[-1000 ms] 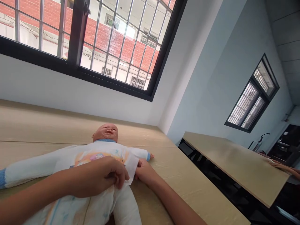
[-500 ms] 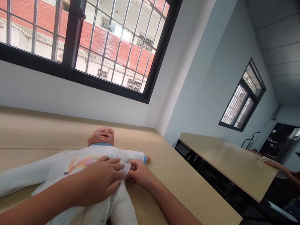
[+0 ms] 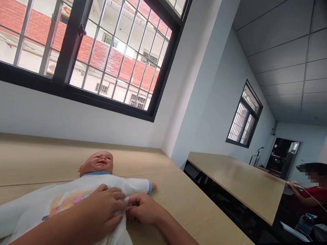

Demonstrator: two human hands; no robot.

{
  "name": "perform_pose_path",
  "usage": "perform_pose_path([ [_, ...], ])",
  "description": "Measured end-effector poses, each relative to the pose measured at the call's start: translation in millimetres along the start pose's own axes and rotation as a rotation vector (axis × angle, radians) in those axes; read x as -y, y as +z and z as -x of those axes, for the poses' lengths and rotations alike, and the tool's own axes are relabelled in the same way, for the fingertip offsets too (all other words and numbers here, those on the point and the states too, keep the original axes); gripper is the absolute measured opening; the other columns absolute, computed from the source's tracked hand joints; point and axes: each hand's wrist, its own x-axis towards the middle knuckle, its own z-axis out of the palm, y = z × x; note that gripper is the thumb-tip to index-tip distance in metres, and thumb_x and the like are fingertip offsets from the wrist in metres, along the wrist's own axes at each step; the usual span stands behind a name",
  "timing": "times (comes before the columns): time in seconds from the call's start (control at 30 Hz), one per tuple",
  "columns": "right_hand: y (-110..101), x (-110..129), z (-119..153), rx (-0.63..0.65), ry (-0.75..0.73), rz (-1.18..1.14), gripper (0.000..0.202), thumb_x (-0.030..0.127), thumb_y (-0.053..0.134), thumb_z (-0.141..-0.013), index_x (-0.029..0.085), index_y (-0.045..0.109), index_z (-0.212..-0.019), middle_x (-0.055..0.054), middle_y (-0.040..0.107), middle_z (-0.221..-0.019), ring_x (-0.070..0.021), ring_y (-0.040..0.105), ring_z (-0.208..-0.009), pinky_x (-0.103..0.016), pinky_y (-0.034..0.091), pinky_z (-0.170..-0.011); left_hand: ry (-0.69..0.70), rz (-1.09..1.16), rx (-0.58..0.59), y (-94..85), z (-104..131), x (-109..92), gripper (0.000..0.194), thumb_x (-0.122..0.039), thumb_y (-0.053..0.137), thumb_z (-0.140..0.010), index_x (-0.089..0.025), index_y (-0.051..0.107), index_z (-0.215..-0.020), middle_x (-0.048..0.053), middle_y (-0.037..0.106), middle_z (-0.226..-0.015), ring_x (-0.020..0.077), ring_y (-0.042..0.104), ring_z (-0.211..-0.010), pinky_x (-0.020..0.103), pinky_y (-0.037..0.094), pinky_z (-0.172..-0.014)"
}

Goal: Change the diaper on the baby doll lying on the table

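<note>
A baby doll [image 3: 100, 161] lies on its back on a light wooden table. It wears white baby clothes [image 3: 61, 191] with blue cuffs and collar and a coloured print on the chest. My left hand [image 3: 108, 209] rests flat over the belly of the clothes, fingers stretched out and holding nothing. Just beside it, my right hand [image 3: 143, 208] pinches the edge of the white cloth at the doll's side between thumb and fingers. One small doll hand [image 3: 154, 186] sticks out of the cuff beyond my right hand. My forearms hide the lower body.
The table [image 3: 168, 190] runs up to a wall with a barred window [image 3: 114, 54]. Across a gap to the right stands a second wooden table [image 3: 237, 180]. A person in red [image 3: 313, 197] sits at its far end, near dark objects and a cable.
The view has swung right and tilted up, so the doll and hands appear lower left and more of the seated person shows. My hands keep nearly the same hold.
</note>
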Motion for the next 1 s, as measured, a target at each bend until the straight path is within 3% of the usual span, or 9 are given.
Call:
perform_pose_path([
  [0.2,-2.3,2.1,3.6,0.051,-0.066,-0.028,0.013,0.010,0.054,-0.067,0.020,0.061,-0.071,0.006,0.052,-0.060,-0.0097,0.042,-0.054,-0.022,0.031,-0.053,-0.052,0.065,0.106,-10.1,1.3,-6.5,0.026,-0.023,0.049,-0.098,-0.028,0.073,-0.091,0.003,0.076,-0.104,0.0264,0.065,-0.107,0.051,0.037,-0.107],
  [0.4,-0.7,5.5,5.8,0.033,-0.078,-0.042,0.018,0.009,0.055,-0.066,0.020,0.065,-0.077,0.006,0.053,-0.063,-0.0101,0.042,-0.058,-0.023,0.032,-0.058,-0.081,0.033,0.170,-13.3,0.7,-7.2,0.028,-0.023,0.046,-0.099,-0.028,0.073,-0.095,0.005,0.075,-0.113,0.0317,0.060,-0.119,0.071,0.026,-0.113],
  [0.6,3.9,3.7,6.1,0.019,-0.126,-0.061,0.014,0.007,0.057,-0.069,0.019,0.061,-0.076,0.006,0.054,-0.064,-0.0098,0.044,-0.057,-0.022,0.033,-0.058,-0.121,0.004,0.184,-14.8,-0.7,-11.5,0.026,-0.024,0.047,-0.097,-0.024,0.072,-0.089,0.008,0.072,-0.117,0.0318,0.060,-0.121,0.075,0.030,-0.110],
  [0.73,6.5,4.8,4.9,-0.008,-0.097,-0.085,0.015,0.007,0.060,-0.070,0.019,0.063,-0.078,0.006,0.056,-0.064,-0.0100,0.046,-0.058,-0.022,0.035,-0.058,-0.151,-0.018,0.192,-15.4,-1.4,-13.9,0.026,-0.025,0.048,-0.096,-0.024,0.073,-0.087,0.008,0.070,-0.121,0.0334,0.060,-0.123,0.083,0.024,-0.107],
  [1.0,7.8,5.4,3.7,-0.036,-0.039,-0.158,0.016,0.009,0.060,-0.073,0.019,0.065,-0.086,0.005,0.061,-0.064,-0.0097,0.050,-0.055,-0.021,0.037,-0.056,-0.139,-0.050,0.194,-16.0,-1.9,-14.3,0.025,-0.022,0.049,-0.094,-0.023,0.072,-0.085,0.010,0.072,-0.115,0.0343,0.061,-0.119,0.077,0.034,-0.104],
])
